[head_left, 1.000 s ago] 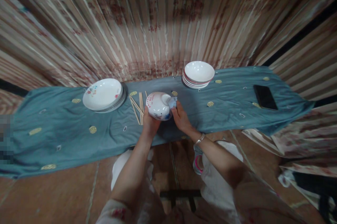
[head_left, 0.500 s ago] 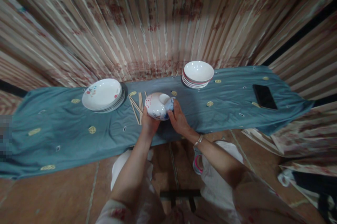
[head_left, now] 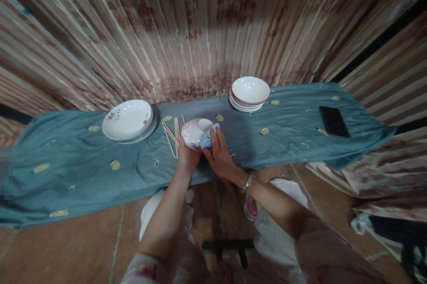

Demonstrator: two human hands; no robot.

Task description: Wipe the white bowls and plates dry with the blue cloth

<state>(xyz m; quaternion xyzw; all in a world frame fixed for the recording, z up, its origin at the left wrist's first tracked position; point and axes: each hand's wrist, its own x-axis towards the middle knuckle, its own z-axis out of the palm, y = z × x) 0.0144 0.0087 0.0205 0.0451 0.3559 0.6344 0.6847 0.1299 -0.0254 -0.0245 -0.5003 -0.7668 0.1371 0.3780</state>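
A white bowl (head_left: 191, 134) with red and blue markings on its outside is tipped over in front of me, above the near-middle of the table. My left hand (head_left: 188, 156) grips it from the left and below, fingers partly hidden under it. Against the bowl's right side, my right hand (head_left: 220, 153) presses a light blue cloth (head_left: 209, 137), its fingers closed over the cloth. Several wooden chopsticks (head_left: 171, 135) lie on the table just left of the bowl, some crossing each other.
A stack of white plates (head_left: 128, 119) with floral decoration stands at the left. Farther back, right of centre, is a stack of white bowls (head_left: 250, 93). A black phone (head_left: 334, 122) lies toward the right end. A teal patterned cloth (head_left: 83, 164) covers the table.
My right hand and the blue cloth have shifted over the bowl's right side, so more of the cloth shows. My left hand still holds the bowl in nearly the same place.
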